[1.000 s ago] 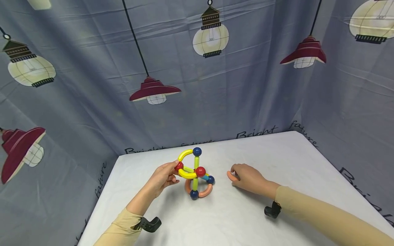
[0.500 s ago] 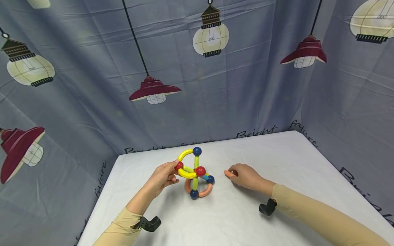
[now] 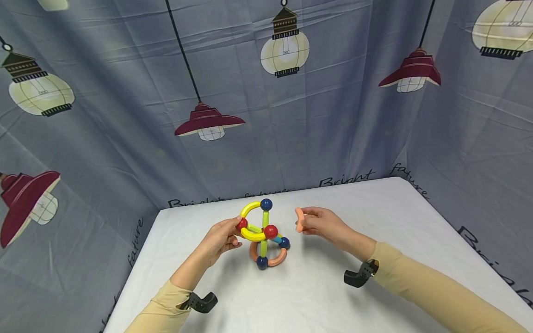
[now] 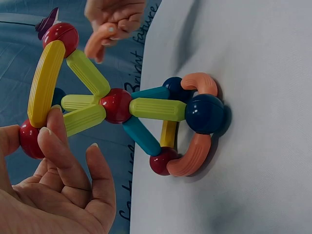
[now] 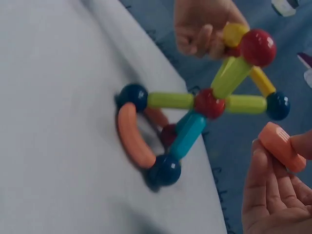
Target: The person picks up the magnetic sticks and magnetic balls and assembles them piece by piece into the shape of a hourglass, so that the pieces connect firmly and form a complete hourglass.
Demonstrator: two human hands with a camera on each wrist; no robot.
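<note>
A structure of magnetic balls and sticks point(image 3: 264, 249) stands on the white table, with a ring of orange curved sticks and balls at its base. Green sticks point(image 4: 157, 108) and teal sticks meet at a red center ball point(image 4: 116, 106); yellow curved sticks point(image 4: 46, 84) join balls higher up. At its upper left, my left hand point(image 3: 220, 239) pinches a red ball point(image 3: 242, 225) between thumb and fingers. To the right of the structure, my right hand point(image 3: 326, 226) pinches a loose orange curved stick point(image 3: 299, 219), held apart from the structure and raised over the table.
The white table point(image 3: 333, 296) carries the structure. Behind it hangs a grey-blue curtain point(image 3: 266, 162) printed with lamps and lettering. Each wrist wears a black camera mount, one under the left wrist point(image 3: 202, 303) and one under the right point(image 3: 359, 276).
My right hand has lifted the orange curved stick off the table, moved it left toward the structure and turned it upright. The left hand and the structure have stayed in place.
</note>
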